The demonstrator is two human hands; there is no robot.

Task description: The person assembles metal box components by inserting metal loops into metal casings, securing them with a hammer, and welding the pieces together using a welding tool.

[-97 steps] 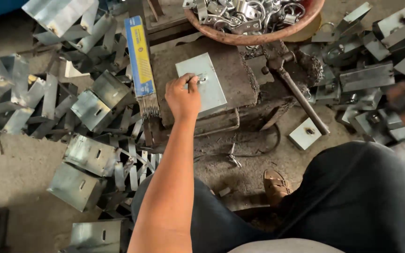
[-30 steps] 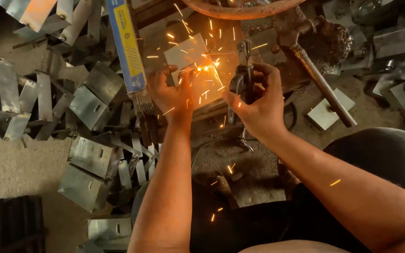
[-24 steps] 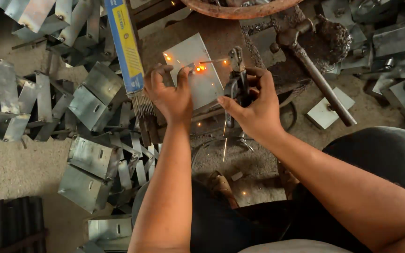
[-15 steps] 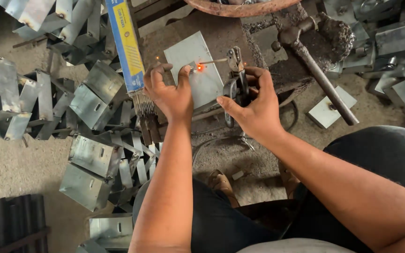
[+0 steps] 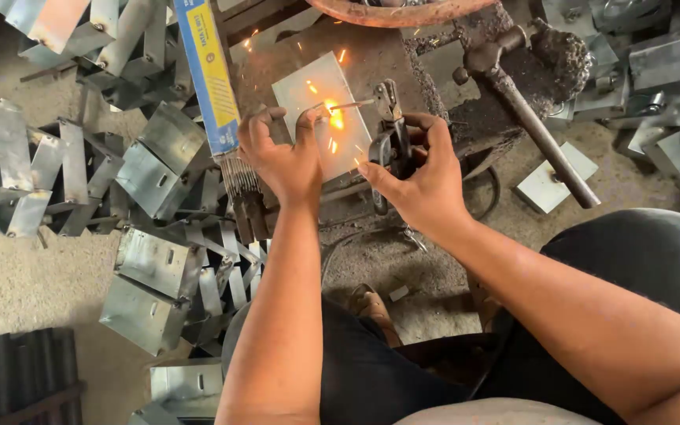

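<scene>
Sparks are flying again: half a second ago only a small glow sat at the rod's tip, and now a bright arc burns on the grey metal plate (image 5: 320,110), with both hands where they were. Right hand (image 5: 419,185) has its grip closed around the black electrode holder (image 5: 387,145), whose thin welding rod (image 5: 352,103) reaches left to the flash. Left hand (image 5: 281,157) rests on the plate's near-left edge, fingers curled against it; whether it pinches anything, I cannot tell. Plate lies flat on the rusty counter (image 5: 371,47). Just left stands a blue-and-yellow electrode box (image 5: 208,71), amid bent metal brackets (image 5: 151,267). A hammer (image 5: 525,110) lies right.
</scene>
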